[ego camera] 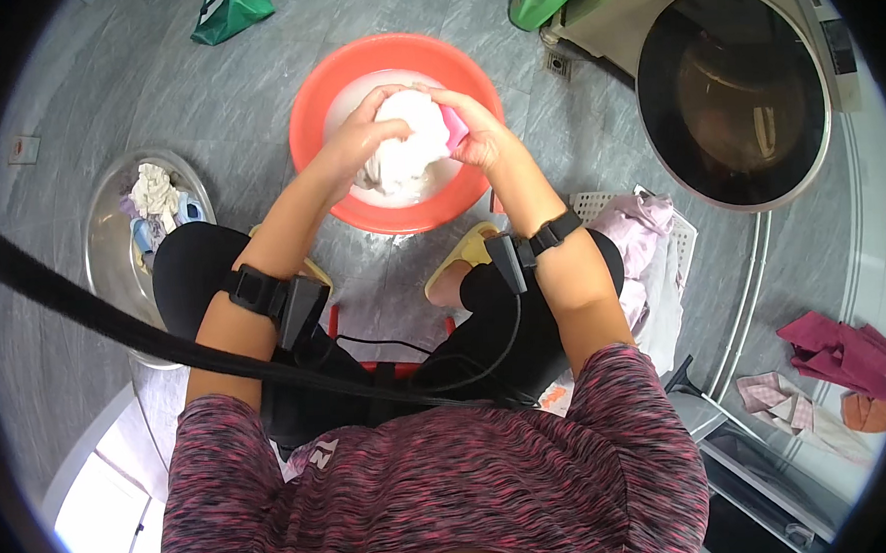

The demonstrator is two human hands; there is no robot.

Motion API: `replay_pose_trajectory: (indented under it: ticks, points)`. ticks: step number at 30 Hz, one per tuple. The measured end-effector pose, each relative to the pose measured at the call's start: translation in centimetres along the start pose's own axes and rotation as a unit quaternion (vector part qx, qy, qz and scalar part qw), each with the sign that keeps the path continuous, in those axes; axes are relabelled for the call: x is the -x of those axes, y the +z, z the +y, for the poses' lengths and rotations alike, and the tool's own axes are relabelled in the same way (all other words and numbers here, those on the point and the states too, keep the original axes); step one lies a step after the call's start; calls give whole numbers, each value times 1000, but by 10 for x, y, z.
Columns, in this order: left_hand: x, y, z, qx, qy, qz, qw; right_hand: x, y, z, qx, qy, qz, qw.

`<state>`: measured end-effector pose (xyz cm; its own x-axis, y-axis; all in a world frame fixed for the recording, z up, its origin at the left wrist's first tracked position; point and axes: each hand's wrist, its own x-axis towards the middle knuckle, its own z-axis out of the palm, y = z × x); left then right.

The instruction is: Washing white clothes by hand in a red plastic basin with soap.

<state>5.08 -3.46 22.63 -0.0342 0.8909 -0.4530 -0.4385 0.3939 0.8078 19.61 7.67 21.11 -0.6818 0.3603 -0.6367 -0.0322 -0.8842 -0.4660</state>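
A red plastic basin (308, 141) with whitish water in it stands on the floor before me. Over it, a bunched white cloth (410, 147) is between my hands. My left hand (364, 142) grips the cloth from the left, its thumb lying across the front. On the other side, my right hand (480, 128) presses a pink object (454, 128), perhaps a soap bar or a brush, against the cloth. Its fingertips reach the cloth's upper edge. The lower part of the cloth hangs near the water.
A metal basin (107, 241) with crumpled clothes is at the left. At the right lie a white perforated basket (685, 237) with pink and grey garments and a front-loading washing machine's round door (734, 96). A green detergent bottle (545, 1) and green bag (234, 13) are farther off.
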Motion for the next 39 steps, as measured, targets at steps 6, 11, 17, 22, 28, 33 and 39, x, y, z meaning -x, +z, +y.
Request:
replay_pose_trajectory:
  ticks: [6,11,17,22,28,33,39]
  points:
    - [-5,-20,-19,-113,18,-66,991,3,-11,-21,13,-98,-12,995]
    - [-13,-27,-20,-7,-6,83,996,6,-2,-26,-30,-153,-39,987]
    - [-29,-49,-34,94,-109,221,965,19,9,-31,-132,-186,-137,964]
    - [-10,-14,-11,220,-199,107,949,33,20,-30,-85,-187,-183,961]
    - [-25,-16,-15,376,-76,-58,922,35,33,7,-77,-139,-208,965]
    - [-46,-49,-39,472,-14,17,881,31,14,-11,101,-116,-180,971]
    - [-33,-30,-23,419,-20,53,906,-5,-52,-9,332,-218,233,887]
